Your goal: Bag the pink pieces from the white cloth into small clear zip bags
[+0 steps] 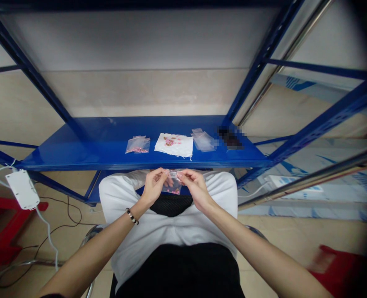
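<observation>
My left hand (154, 185) and my right hand (193, 185) pinch the top edge of a small clear plastic bag (173, 186) holding several pink beads, just below the front edge of the blue shelf (77, 151). Each hand grips one side of the bag's mouth. On the shelf above lie a filled clear bag of pink beads (137, 145), a white cloth (174, 145) with loose pink beads on it, and a pile of empty clear bags (203, 140).
A blurred dark object (231, 138) sits at the shelf's right. Blue rack posts rise on both sides. A white power adapter (22, 189) with cables hangs at left. Red stools (3, 231) stand on the floor on both sides.
</observation>
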Available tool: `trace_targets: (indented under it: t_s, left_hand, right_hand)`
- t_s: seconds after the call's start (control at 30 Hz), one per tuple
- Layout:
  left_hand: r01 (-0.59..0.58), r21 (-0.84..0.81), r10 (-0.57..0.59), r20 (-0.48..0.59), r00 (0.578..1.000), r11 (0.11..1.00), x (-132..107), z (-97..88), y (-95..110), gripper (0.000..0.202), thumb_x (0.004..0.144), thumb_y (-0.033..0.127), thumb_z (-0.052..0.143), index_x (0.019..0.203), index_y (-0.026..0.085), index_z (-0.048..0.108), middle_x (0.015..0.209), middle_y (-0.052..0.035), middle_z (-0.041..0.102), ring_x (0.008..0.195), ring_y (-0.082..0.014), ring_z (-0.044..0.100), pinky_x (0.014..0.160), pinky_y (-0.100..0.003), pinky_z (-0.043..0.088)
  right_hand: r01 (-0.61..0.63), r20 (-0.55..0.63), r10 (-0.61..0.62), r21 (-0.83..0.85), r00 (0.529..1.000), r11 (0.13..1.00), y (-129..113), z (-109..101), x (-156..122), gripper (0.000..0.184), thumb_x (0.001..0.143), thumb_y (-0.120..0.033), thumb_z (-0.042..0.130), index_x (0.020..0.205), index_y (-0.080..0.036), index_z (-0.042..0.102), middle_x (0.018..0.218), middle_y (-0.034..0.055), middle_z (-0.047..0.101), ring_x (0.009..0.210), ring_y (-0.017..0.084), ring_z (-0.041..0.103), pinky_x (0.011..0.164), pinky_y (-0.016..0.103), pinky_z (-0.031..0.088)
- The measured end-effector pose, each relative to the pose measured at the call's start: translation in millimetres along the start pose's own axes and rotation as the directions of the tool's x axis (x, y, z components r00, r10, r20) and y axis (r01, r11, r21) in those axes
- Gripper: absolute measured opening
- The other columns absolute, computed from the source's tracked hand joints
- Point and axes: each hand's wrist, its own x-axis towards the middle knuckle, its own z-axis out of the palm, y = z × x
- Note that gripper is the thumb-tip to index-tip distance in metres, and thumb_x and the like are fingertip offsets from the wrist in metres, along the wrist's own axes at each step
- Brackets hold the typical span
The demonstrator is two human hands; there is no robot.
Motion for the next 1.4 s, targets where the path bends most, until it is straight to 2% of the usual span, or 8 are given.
trace_targets:
  t_s: [0.27,0.43,0.63,0.9,1.03,1.17,1.27,1.4]
  left_hand:
    - [0.02,-0.052,-0.019,0.03,0.999,0.998,-1.3,-1.1,2.9,0.03,0.086,0.044,0.064,0.083,0.014,0.066,0.07,-0.0036,0.069,0.06,-0.014,0.063,0.061,-0.025,0.049]
    - [0.001,-0.005,-0.001,0.01,1.0,1.0,-4.6,0.4,2.9,0.029,0.085,0.043,0.065,0.083,0.015,0.065,0.07,-0.002,0.066,0.063,-0.0127,0.06,0.06,-0.023,0.046]
    - [0.008,-0.004,-0.008,0.039,0.999,1.0,-6.4,3.2,3.6,0.028,0.086,0.042,0.064,0.082,0.015,0.066,0.07,-0.0029,0.066,0.064,-0.0136,0.06,0.062,-0.024,0.047]
    - [0.007,-0.073,-0.01,-0.045,0.999,0.997,-3.4,1.0,0.5,0.028,0.086,0.041,0.064,0.076,0.015,0.064,0.063,-0.0002,0.064,0.055,-0.0111,0.056,0.056,-0.022,0.043]
    - [-0.007,-0.071,0.003,-0.061,0.998,0.997,-4.1,1.5,1.3,0.026,0.086,0.039,0.064,0.078,0.014,0.067,0.065,-0.0021,0.066,0.057,-0.0121,0.057,0.058,-0.023,0.043]
    - [-0.019,-0.033,0.018,-0.031,0.999,0.999,-2.8,0.4,0.2,0.026,0.087,0.038,0.064,0.082,0.014,0.069,0.065,-0.0025,0.066,0.059,-0.0128,0.058,0.059,-0.024,0.043]
    - [-0.015,0.008,0.015,0.002,1.0,1.0,-0.9,-0.5,-1.4,0.028,0.088,0.04,0.061,0.085,0.014,0.068,0.066,-0.0024,0.066,0.059,-0.0127,0.059,0.058,-0.023,0.043]
    - [-0.036,0.086,0.037,-0.002,0.999,0.996,-1.7,0.4,-3.6,0.03,0.089,0.041,0.06,0.078,0.014,0.064,0.066,-0.0018,0.064,0.061,-0.0125,0.058,0.061,-0.024,0.045]
  right_hand:
    - [-0.016,0.153,0.02,-0.028,0.988,0.999,-8.8,-0.6,2.2,0.03,0.082,-0.047,0.067,0.077,-0.018,0.066,0.072,0.0014,0.064,0.067,0.014,0.056,0.064,0.026,0.045]
    - [0.039,0.262,-0.027,-0.038,0.965,0.999,-11.8,5.0,-3.1,0.029,0.085,-0.045,0.066,0.075,-0.018,0.062,0.072,0.0006,0.062,0.068,0.014,0.055,0.066,0.026,0.044]
    - [0.025,0.214,-0.021,-0.013,0.977,1.0,-11.6,6.8,-5.7,0.029,0.083,-0.043,0.068,0.07,-0.018,0.061,0.066,-0.0011,0.059,0.063,0.013,0.053,0.063,0.025,0.041]
    - [-0.07,0.113,0.06,0.082,0.992,0.994,1.6,0.3,2.4,0.035,0.082,-0.052,0.067,0.079,-0.017,0.067,0.073,0.0022,0.062,0.064,0.014,0.051,0.06,0.024,0.04]
    - [-0.099,0.137,0.087,0.086,0.987,0.991,3.5,-3.5,4.8,0.036,0.08,-0.052,0.069,0.078,-0.016,0.069,0.07,0.0022,0.063,0.061,0.013,0.05,0.059,0.025,0.038]
    - [-0.05,0.133,0.046,0.022,0.99,0.999,1.1,-7.1,9.0,0.037,0.081,-0.051,0.069,0.071,-0.015,0.068,0.063,0.0008,0.061,0.057,0.011,0.047,0.056,0.024,0.034]
    - [-0.001,0.177,0.01,-0.052,0.984,0.999,-1.1,-9.2,11.6,0.038,0.081,-0.051,0.067,0.07,-0.015,0.069,0.066,0.0024,0.064,0.06,0.013,0.051,0.059,0.026,0.037]
    - [0.026,0.234,-0.005,-0.085,0.972,0.996,-3.0,-8.2,11.1,0.035,0.081,-0.05,0.068,0.075,-0.015,0.069,0.07,0.0028,0.066,0.065,0.015,0.056,0.064,0.027,0.042]
